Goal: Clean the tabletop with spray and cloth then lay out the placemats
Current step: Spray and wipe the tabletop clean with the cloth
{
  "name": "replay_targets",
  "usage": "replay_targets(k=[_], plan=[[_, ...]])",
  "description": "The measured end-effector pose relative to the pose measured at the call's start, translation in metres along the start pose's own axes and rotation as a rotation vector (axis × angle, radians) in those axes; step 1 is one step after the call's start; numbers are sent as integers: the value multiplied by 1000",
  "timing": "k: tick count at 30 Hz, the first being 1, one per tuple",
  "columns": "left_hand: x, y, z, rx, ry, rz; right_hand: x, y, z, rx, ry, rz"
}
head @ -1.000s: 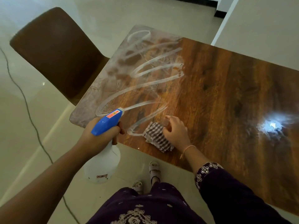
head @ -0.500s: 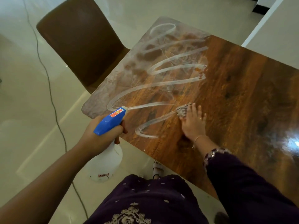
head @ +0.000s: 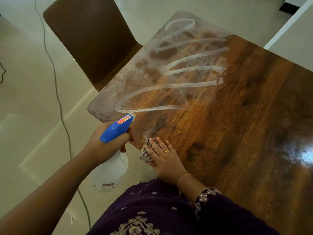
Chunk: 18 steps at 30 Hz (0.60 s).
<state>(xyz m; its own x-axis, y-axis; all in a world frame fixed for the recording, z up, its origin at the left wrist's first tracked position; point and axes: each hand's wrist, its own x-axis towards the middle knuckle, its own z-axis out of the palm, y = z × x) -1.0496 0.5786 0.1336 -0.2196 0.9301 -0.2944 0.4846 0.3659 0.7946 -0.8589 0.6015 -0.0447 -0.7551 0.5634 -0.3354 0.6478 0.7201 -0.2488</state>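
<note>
The glossy brown wooden tabletop [head: 237,116] carries looping white wipe streaks [head: 169,85] over its far left part. My left hand [head: 103,145] grips a white spray bottle [head: 110,173] with a blue trigger head, held just off the table's near-left edge, nozzle toward the table. My right hand [head: 164,158] presses flat, fingers straight, on a checked cloth [head: 145,153] at the near edge of the table. Most of the cloth is hidden under the hand. No placemats are in view.
A brown chair [head: 91,36] stands at the table's left side. A thin black cable [head: 57,92] runs across the pale tiled floor on the left. A white wall corner [head: 293,31] meets the table's far right.
My right hand has slid the cloth from mid-table back to the near-left edge, wiping away the lowest streak. The left hand kept holding the bottle in the same place.
</note>
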Motion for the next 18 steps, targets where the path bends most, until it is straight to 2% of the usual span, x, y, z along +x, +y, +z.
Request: replay_targets(k=[3, 8, 11, 13, 18], plan=[[4, 0, 0, 52, -20, 9, -8, 50, -11, -58, 20, 16], [4, 2, 7, 34, -41, 19, 7, 132, -41, 83, 134, 541], [4, 2, 12, 21, -80, 10, 29, 122, -51, 171, 146, 670], [5, 1, 15, 13, -89, -1, 35, 94, -48, 137, 147, 547], [8, 7, 22, -9, -111, 12, 16, 14, -15, 19, 70, 44]])
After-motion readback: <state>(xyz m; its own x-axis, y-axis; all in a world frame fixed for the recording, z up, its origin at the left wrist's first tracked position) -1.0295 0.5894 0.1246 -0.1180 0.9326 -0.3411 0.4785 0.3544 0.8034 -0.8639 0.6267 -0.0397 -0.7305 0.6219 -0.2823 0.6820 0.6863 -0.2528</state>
